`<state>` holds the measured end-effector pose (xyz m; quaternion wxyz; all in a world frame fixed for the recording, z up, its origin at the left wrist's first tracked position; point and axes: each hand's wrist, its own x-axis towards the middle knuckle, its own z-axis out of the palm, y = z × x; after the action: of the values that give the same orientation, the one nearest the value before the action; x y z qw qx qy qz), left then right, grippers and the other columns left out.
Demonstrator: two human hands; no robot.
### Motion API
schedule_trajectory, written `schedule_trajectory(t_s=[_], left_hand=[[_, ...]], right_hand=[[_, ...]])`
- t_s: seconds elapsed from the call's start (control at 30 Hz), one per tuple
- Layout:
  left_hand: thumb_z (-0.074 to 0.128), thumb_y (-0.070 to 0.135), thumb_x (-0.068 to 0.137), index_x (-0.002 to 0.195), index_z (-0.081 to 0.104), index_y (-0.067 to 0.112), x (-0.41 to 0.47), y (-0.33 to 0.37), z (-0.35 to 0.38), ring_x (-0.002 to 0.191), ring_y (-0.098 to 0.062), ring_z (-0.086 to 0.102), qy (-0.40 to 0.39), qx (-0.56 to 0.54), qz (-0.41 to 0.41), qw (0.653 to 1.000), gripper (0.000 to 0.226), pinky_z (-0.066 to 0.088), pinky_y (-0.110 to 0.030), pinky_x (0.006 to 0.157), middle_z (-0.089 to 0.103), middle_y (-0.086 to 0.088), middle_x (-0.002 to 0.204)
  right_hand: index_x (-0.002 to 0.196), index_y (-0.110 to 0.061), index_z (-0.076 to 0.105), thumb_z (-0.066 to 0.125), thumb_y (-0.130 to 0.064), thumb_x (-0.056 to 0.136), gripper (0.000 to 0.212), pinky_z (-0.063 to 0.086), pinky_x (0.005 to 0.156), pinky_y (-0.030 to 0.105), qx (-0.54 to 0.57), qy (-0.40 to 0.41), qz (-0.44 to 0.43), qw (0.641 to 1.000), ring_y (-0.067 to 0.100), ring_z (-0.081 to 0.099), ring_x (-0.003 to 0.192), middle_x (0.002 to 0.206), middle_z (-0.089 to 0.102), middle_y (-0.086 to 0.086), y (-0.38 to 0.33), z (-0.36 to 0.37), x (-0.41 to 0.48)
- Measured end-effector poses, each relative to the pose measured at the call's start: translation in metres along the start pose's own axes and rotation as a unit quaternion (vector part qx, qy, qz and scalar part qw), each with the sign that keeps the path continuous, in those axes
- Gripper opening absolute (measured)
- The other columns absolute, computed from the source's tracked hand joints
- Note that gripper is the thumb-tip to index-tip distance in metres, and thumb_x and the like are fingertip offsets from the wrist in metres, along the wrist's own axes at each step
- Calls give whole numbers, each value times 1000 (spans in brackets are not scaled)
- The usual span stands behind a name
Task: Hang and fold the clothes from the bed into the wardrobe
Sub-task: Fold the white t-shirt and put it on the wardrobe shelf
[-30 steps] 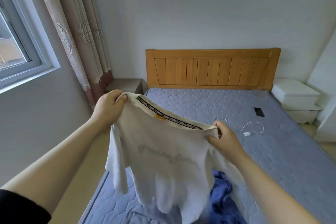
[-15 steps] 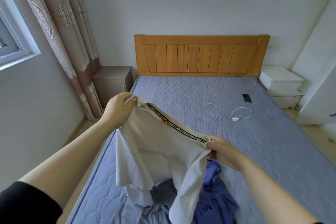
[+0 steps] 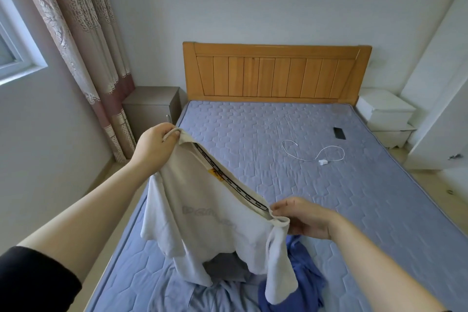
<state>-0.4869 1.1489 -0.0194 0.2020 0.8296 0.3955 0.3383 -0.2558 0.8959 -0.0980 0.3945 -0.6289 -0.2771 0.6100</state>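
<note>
Both hands (image 3: 154,145) (image 3: 301,218) pinch the white shirt's (image 3: 210,210) black-taped neckline, body hanging.

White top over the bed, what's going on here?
A person holds the white top up by its upper edge: the left hand grips one end higher, the right hand pinches the other end lower, so it hangs slanted above the bed. A blue garment and a pale grey-blue garment lie crumpled on the bed beneath it.
</note>
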Motion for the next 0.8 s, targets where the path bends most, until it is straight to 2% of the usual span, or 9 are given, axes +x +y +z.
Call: schedule_trajectory(t_s=[0.07, 0.13, 0.27, 0.3, 0.4, 0.5, 0.63, 0.7, 0.8], left_hand=[[51, 17, 94, 81, 63, 14, 0, -2, -2, 71, -13, 51, -4, 5, -4, 1000, 18, 36, -21, 60, 61, 2, 74], [52, 17, 94, 83, 64, 11, -1, -7, -4, 77, -21, 54, -12, 12, -10, 1000, 18, 35, -30, 62, 64, -4, 79], [58, 24, 93, 86, 64, 22, -8, -17, -11, 84, -22, 58, -70, 7, -11, 997, 10, 40, -28, 66, 66, -1, 86], [63, 28, 90, 85, 62, 26, -10, -18, -13, 83, -22, 58, -95, 8, -10, 995, 6, 41, -26, 67, 65, -1, 85], [73, 41, 80, 82, 56, 31, -17, -14, -19, 74, -22, 56, -139, 13, 4, 990, 20, 44, -33, 65, 60, -6, 77], [59, 48, 88, 89, 49, 31, -22, -4, -22, 68, -19, 56, -105, 79, 79, 988, 20, 45, -34, 63, 58, 4, 69], [37, 45, 97, 92, 48, 26, -25, 16, -25, 62, -21, 52, -16, 126, 184, 975, 22, 40, -31, 56, 55, 7, 67], [36, 43, 97, 90, 50, 22, -23, 26, -28, 62, -20, 52, 4, 133, 188, 973, 27, 42, -32, 58, 56, 7, 67], [40, 40, 99, 86, 50, 20, -20, 36, -35, 64, -25, 52, 25, 132, 137, 981, 26, 46, -35, 62, 55, 4, 66]], right_hand=[[112, 1, 65, 59, -7, 93, 21, 37, 59, 19, 9, 16, -23, 1000, 12, 49, 68, 86, 59, 9, 1, 1, 3], [102, -2, 68, 62, -7, 91, 13, 29, 50, 16, -26, 64, -68, 995, 6, 42, 55, 73, 57, 3, -1, -1, 3], [87, -5, 70, 70, -13, 86, 8, 42, 61, 11, -117, 214, -220, 945, 7, 54, 67, 72, 66, -3, -21, -20, -4], [83, -7, 68, 70, -13, 86, 7, 42, 62, 12, -125, 243, -250, 929, 7, 53, 68, 71, 64, -4, -27, -25, -7], [74, -14, 61, 70, -18, 87, 16, 35, 57, 13, -141, 295, -308, 893, 3, 43, 58, 61, 52, -12, -40, -35, -13], [75, -10, 55, 68, -24, 89, 22, 32, 53, 17, -163, 323, -348, 865, 6, 38, 56, 60, 44, -8, -46, -39, -19], [74, -14, 55, 69, -29, 88, 25, 32, 51, 17, -176, 359, -398, 826, 5, 38, 54, 59, 44, -9, -63, -44, -36], [72, -17, 54, 71, -29, 86, 24, 32, 50, 16, -197, 357, -417, 813, 4, 38, 52, 56, 45, -13, -76, -48, -47], [69, -22, 53, 74, -33, 83, 27, 30, 51, 20, -243, 355, -425, 796, 6, 37, 52, 54, 46, -12, -91, -57, -63]])
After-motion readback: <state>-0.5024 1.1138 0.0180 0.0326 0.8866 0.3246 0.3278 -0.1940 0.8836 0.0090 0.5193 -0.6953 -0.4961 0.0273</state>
